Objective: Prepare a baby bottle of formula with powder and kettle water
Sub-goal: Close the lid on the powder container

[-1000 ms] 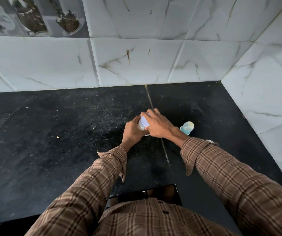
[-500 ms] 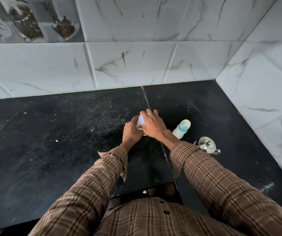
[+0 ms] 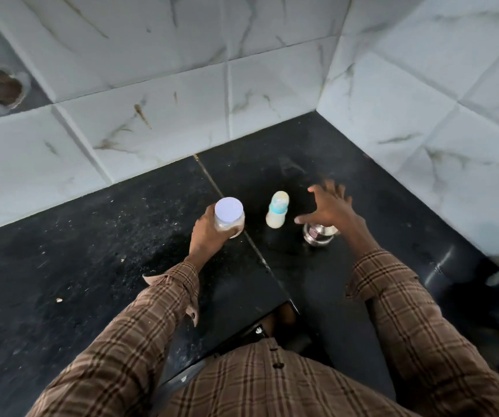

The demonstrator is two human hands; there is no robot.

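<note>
On the black bench (image 3: 91, 266), the left hand (image 3: 209, 236) is gripping the capped powder jar (image 3: 229, 217) at ten o'clock of the light, likely slippery baby bottle (image 3: 277, 213), best held mid-body, while the right hand (image 3: 331, 210) is hovering with fingers spread over the steel kettle (image 3: 317, 236).

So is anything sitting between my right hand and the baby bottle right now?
Nothing visible. The right hand is open, spread above the steel kettle, and the baby bottle stands just to its left with only bare black counter between them. The left hand holds the powder jar further left.
</note>
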